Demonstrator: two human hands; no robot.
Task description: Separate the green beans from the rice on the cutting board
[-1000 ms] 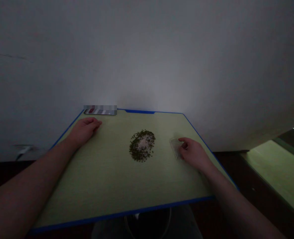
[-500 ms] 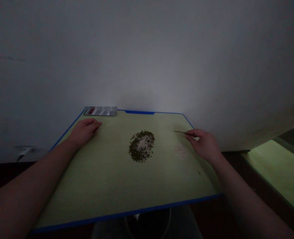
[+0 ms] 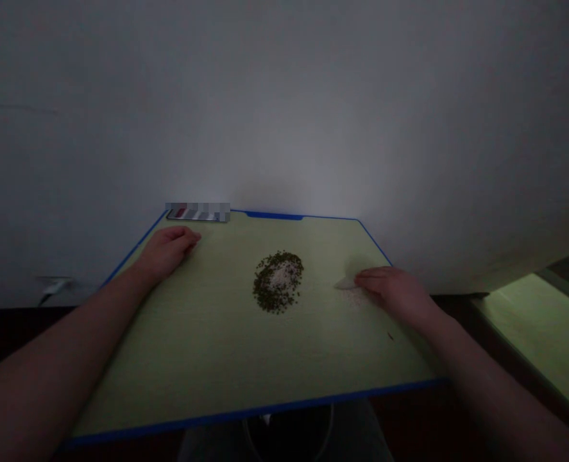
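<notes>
My right hand [image 3: 392, 292] pinches a thin, pale, flat piece [image 3: 346, 283] with a pointed end, something like a card. Its tip lies at the small patch of pale grains [image 3: 354, 297] on the right of the table, and my fingers hide the rest of it. In the middle is a pile of dark green grains [image 3: 267, 298], beans or seeds, with a heap of pale grains [image 3: 283, 276], perhaps rice, on top. At the far left my left hand [image 3: 169, 249] rests on the table, its fingers loosely curled with nothing visible in them.
The pale green table [image 3: 207, 359] has a blue edge and stands against a grey wall [image 3: 284, 115]. A phone-like slab [image 3: 200, 215], partly blurred, lies at the back left corner. A small dark sliver [image 3: 390, 336] lies near the right edge. Another green surface [image 3: 539, 340] is at right.
My right hand has come nearer to me and down to the pale grains, turning the flat piece so its broad face shows. My left hand stays in place.
</notes>
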